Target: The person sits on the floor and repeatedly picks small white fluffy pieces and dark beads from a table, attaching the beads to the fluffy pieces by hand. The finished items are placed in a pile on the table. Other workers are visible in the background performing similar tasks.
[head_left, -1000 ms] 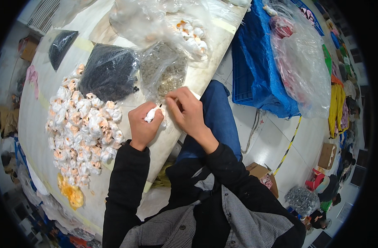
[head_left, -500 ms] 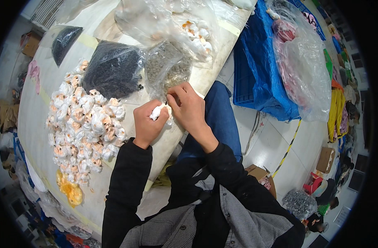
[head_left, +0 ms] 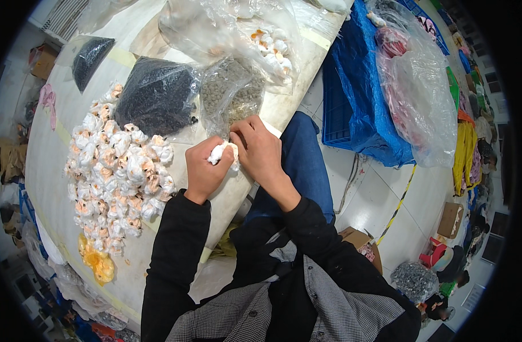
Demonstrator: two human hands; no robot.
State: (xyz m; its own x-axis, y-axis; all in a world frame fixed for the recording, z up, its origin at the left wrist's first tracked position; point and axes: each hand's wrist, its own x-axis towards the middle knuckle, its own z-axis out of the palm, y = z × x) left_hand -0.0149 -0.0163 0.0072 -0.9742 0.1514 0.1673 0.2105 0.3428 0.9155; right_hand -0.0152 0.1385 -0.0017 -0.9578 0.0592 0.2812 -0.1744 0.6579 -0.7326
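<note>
Reader: How do the fingers stand?

Maker: My left hand is curled, thumb and fingers clamped on a white flower whose crumpled head shows above the fist. My right hand meets it from the other side, thumb and forefinger bent close together at the flower's edge; whether they pinch anything, I cannot tell.

Reader: Where is the flower, then?

Maker: Between my two hands, above the pale table, near its right-hand edge; whether it touches the surface is hidden.

Reader: And just beyond?

Maker: Immediately ahead of my hands, a clear bag of grey-beige pieces; touching it on the left, a bag of black pieces, with a few dark grains beside its lower right corner. Left of my left hand, a heap of white and peach flowers; at its near end, a yellow flower.

Reader: Farther out?

Maker: At the far side of the table, clear plastic sheeting with white and orange flowers under it. To the right, off the table, a blue crate draped with blue sheeting; nearer me, an open carton on the tiled floor.
</note>
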